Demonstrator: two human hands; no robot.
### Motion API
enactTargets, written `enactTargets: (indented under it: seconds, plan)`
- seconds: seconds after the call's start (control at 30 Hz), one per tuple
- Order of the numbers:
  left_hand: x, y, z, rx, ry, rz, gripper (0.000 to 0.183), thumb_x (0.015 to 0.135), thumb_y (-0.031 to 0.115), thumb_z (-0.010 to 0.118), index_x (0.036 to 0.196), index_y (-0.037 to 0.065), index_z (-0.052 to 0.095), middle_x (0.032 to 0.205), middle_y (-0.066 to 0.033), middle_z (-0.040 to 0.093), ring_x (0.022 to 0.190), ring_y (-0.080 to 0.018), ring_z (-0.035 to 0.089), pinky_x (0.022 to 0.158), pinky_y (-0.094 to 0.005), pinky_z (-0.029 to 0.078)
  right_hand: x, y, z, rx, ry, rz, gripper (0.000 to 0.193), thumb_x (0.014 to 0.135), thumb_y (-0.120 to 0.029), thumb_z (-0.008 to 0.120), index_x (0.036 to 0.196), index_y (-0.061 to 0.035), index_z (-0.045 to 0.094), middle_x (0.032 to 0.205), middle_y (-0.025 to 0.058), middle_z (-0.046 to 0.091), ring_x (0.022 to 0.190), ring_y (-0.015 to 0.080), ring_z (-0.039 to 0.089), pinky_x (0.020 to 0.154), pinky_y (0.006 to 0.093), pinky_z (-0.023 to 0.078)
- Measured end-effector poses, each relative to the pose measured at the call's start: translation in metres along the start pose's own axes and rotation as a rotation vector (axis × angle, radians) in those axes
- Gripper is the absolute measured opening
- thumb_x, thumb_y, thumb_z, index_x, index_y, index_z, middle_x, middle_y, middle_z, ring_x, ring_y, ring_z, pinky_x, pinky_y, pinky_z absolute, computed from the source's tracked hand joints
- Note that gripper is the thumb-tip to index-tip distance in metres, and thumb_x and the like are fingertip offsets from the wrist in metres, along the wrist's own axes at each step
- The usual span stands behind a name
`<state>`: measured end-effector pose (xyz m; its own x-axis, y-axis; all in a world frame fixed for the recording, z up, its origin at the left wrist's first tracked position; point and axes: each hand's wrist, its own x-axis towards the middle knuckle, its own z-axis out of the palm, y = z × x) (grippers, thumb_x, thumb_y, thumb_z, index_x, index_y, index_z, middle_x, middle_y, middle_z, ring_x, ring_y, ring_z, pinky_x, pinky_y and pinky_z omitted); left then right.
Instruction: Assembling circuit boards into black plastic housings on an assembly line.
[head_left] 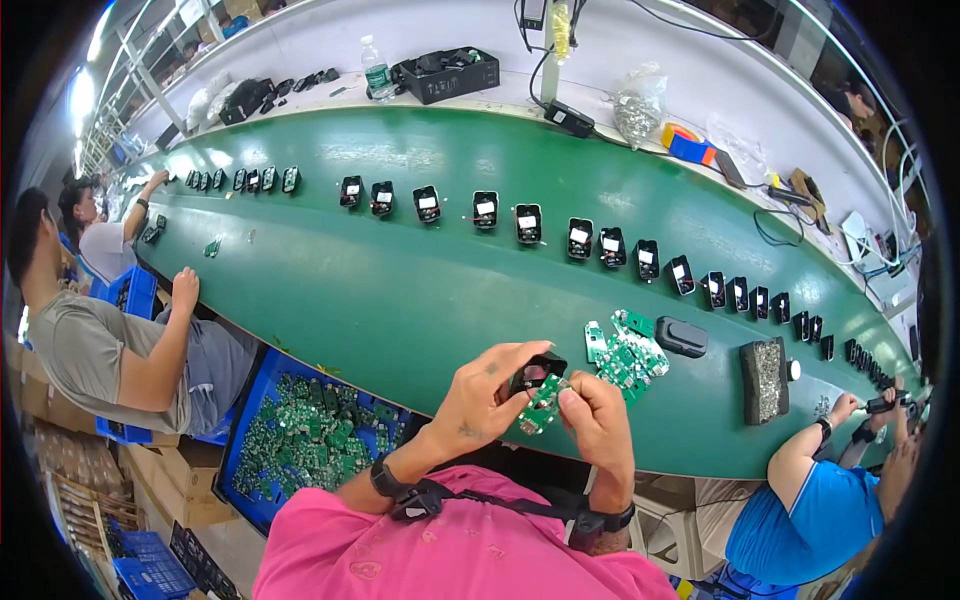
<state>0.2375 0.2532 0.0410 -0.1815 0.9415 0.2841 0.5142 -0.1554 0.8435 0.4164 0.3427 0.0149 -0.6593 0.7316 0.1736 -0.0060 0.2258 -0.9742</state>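
Observation:
My left hand (472, 398) is closed around a small black plastic housing (538, 368), its open side turned up toward me. Between the fingers and thumb of my right hand (598, 412) is a green circuit board (540, 408), held against the near edge of the housing. Whether the two parts are joined cannot be seen, as my fingers cover the contact. Just beyond my right hand lies a loose pile of green circuit boards (630, 358) on the green work surface (400, 300). A dark rounded plastic case (682, 337) sits beside that pile.
A long row of black housings (485, 210) runs along the bench. To my right stands a black tray (768, 382) of small metal parts. A blue bin (260, 395) of boards is at my lower left. Co-workers sit left (140, 360) and right (810, 500).

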Motion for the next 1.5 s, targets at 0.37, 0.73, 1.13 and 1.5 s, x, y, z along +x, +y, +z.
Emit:
enactTargets:
  seconds: [0.37,0.73,1.13,1.5]
  plan:
    - [0.002,0.011,0.02,0.041,0.148,0.031,0.057,0.083,-0.01,0.057,0.137,0.007,0.059,0.123,-0.0149,0.063,0.086,-0.0185,0.066,0.067,-0.0268,0.053,-0.01,-0.014,0.037,0.394,0.377,0.099,0.014,0.095,-0.007,0.068,0.087,0.0034,0.065,0.075,-0.0011,0.06,0.064,0.0024,0.053,0.054,0.0193,0.041]
    - [-0.002,0.0,0.018,-0.03,0.058,0.045,0.055,0.085,-0.007,0.052,0.139,0.006,0.052,0.127,-0.0213,0.059,0.103,-0.0327,0.065,0.082,-0.0364,0.055,-0.007,0.001,0.028,0.476,0.241,0.241,0.021,0.094,-0.014,0.071,0.078,-0.0019,0.064,0.063,-0.001,0.058,0.051,0.0037,0.049,0.045,0.0206,0.034]
    - [-0.003,0.01,0.01,-0.467,-0.086,-0.195,0.046,0.094,0.001,0.05,0.14,0.005,0.05,0.113,-0.0106,0.062,0.075,-0.0105,0.067,0.061,-0.0261,0.052,-0.007,0.003,0.027,0.271,0.302,0.201,0.031,0.093,-0.016,0.074,0.069,-0.0055,0.057,0.059,-0.006,0.053,0.052,-0.0004,0.042,0.045,0.0202,0.028]
    - [-0.001,0.003,0.034,-0.228,0.132,-0.199,0.035,0.102,0.014,0.049,0.133,-0.002,0.049,0.11,-0.0151,0.067,0.068,-0.0127,0.067,0.052,-0.0255,0.055,-0.005,0.008,0.042,0.074,0.391,0.139,0.028,0.098,-0.021,0.066,0.107,0.0044,0.059,0.076,0.0066,0.065,0.064,0.0101,0.06,0.057,0.027,0.047]
